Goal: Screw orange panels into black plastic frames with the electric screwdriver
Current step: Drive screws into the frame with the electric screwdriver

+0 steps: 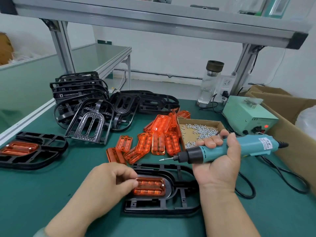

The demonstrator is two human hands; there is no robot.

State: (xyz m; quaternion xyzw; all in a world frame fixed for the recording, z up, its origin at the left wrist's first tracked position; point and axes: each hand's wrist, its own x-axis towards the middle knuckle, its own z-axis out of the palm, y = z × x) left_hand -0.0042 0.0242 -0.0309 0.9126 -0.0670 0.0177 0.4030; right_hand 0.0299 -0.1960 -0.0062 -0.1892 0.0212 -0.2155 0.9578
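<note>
Holding the screwdriver (230, 149) level, your right grip (217, 161) is clenched round its teal body. A screw (161, 159) hangs on the bit, just above and beyond your left grip (109, 182). That left grip pinches the end of the panel (150, 187), which sits in the frame (162, 205) on the worktop (51, 185), below the right grip. A screw head (163, 185) shows at the panel's other end, toward the right grip. The panel looks like thin, stiff, glossy plastic: light, apt to slide, and likely to crack if overdriven. Pin it by its edge, fingers off the hole. The frame seems rigid but light, so press it down to stop it turning.
</note>
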